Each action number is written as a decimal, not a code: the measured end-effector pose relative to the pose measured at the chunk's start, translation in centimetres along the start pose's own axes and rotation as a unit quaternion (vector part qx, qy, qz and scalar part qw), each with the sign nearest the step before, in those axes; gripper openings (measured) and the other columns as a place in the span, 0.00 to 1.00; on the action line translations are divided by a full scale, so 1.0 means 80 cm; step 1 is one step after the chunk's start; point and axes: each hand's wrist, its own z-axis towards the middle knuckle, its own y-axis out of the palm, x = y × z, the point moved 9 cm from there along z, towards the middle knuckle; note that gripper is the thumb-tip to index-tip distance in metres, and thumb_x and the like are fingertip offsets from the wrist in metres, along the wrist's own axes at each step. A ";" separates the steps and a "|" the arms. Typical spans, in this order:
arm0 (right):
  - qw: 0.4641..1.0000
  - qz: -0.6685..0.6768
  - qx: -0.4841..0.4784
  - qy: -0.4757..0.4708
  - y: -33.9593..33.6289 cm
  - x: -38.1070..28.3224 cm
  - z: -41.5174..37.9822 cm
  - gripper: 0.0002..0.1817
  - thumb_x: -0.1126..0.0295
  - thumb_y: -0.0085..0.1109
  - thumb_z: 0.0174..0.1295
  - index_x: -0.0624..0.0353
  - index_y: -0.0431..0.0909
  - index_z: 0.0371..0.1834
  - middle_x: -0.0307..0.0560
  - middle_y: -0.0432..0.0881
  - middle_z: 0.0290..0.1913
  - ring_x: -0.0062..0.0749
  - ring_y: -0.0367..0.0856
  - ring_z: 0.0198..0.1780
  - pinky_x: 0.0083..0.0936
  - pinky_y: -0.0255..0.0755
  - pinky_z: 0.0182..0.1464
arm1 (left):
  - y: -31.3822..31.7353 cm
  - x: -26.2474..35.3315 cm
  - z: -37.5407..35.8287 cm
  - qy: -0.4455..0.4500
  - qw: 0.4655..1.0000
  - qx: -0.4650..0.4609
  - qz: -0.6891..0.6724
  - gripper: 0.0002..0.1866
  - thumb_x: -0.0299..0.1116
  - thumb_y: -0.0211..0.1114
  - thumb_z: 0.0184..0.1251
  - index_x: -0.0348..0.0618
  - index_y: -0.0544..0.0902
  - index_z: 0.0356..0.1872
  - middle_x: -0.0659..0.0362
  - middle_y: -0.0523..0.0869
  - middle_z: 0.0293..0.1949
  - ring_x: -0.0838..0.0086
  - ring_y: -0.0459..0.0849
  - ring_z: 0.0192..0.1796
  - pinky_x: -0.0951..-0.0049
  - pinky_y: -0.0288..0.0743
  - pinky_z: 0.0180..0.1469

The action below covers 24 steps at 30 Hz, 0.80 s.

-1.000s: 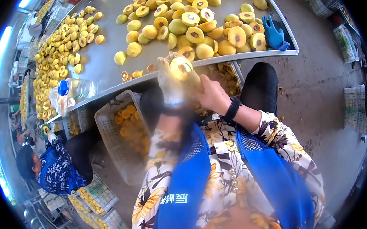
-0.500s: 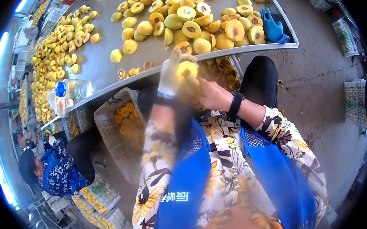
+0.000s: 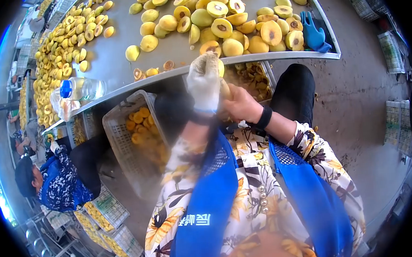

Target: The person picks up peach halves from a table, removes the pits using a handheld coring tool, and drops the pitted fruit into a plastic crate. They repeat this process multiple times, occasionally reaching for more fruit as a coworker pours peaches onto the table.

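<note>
My left hand (image 3: 203, 84), in a whitish glove, is closed around a yellow peach half (image 3: 220, 68) near the table's front edge. Only a sliver of the peach shows past the glove. My right hand (image 3: 243, 103), bare with a black wristband, is closed on a tan-handled tool (image 3: 225, 89) whose tip points up at the peach. The tool's working end is hidden. Just beyond my hands, several peach halves (image 3: 271, 33) lie on the metal table (image 3: 118, 58), many cut side up with brown centres.
A crate (image 3: 121, 147) of orange-yellow pieces stands below on the left. Another container holds brownish scraps (image 3: 250, 79) under the table edge. A blue glove (image 3: 314, 34) and a clear bottle (image 3: 85, 88) lie on the table. A co-worker (image 3: 62, 178) sits at left.
My left hand has turned, so the peach's cut face no longer faces me. Both hands stay together below the table edge. The whole view has shifted slightly.
</note>
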 end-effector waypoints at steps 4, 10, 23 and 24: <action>0.999 -0.020 0.025 0.002 0.002 0.007 -0.001 0.13 0.73 0.50 0.57 0.64 0.68 0.45 0.43 0.77 0.22 0.20 0.69 0.13 0.17 0.61 0.12 | -0.003 -0.013 0.000 -0.073 0.996 -0.015 -0.044 0.11 0.38 0.62 0.65 0.39 0.81 0.38 0.63 0.82 0.31 0.84 0.77 0.28 0.85 0.70 0.28; 0.979 0.137 -0.060 0.142 0.028 0.013 -0.015 0.11 0.74 0.49 0.57 0.58 0.65 0.43 0.38 0.70 0.20 0.21 0.66 0.13 0.21 0.61 0.12 | 0.006 -0.045 0.011 -0.150 0.975 -0.081 -0.145 0.16 0.43 0.57 0.68 0.39 0.80 0.35 0.57 0.82 0.24 0.77 0.77 0.21 0.78 0.69 0.21; 0.953 0.229 -0.116 0.160 0.045 0.030 -0.021 0.03 0.75 0.48 0.57 0.57 0.66 0.34 0.36 0.66 0.20 0.18 0.59 0.12 0.18 0.54 0.11 | 0.023 -0.044 -0.010 -0.274 0.943 -0.130 -0.137 0.15 0.44 0.56 0.67 0.42 0.80 0.38 0.59 0.82 0.27 0.77 0.78 0.25 0.78 0.70 0.25; 0.954 0.224 -0.120 0.161 0.045 0.029 -0.022 0.04 0.75 0.48 0.57 0.57 0.66 0.34 0.36 0.66 0.20 0.18 0.59 0.12 0.18 0.54 0.11 | 0.021 -0.042 -0.013 -0.280 0.944 -0.127 -0.120 0.17 0.45 0.54 0.68 0.40 0.79 0.38 0.57 0.83 0.27 0.75 0.78 0.25 0.77 0.71 0.25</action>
